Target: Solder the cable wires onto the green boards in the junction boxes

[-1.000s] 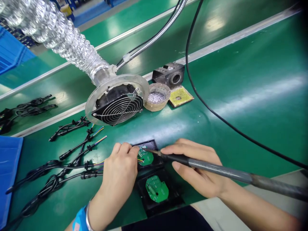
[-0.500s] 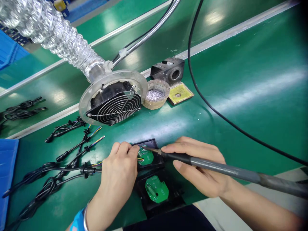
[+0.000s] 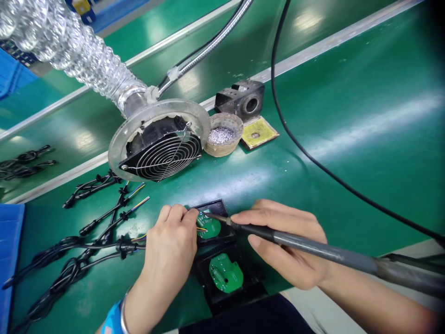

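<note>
My right hand (image 3: 292,243) grips a soldering iron (image 3: 309,248) like a pen. The iron's tip meets the far part of a round green circuit board (image 3: 211,228), which sits in a black housing (image 3: 217,206). My left hand (image 3: 174,246) is closed at the board's left edge, its fingertips pinching thin coloured wires (image 3: 201,229) of a black cable; the pinch itself is mostly hidden. Nearer to me, a second green circuit board (image 3: 226,273) lies in another black housing (image 3: 222,304), with neither hand on it.
Several black cables (image 3: 69,273) with bared wire ends lie at left beside a blue bin (image 3: 12,241). A fume extractor fan (image 3: 168,160) hangs over the green bench. Behind are a bowl of solder bits (image 3: 222,137), a yellow sponge (image 3: 259,133) and an iron stand (image 3: 243,102).
The view has shifted slightly, so the fan and cables sit a little further left. Both hands keep their places at the board, and the iron's tip stays on it.
</note>
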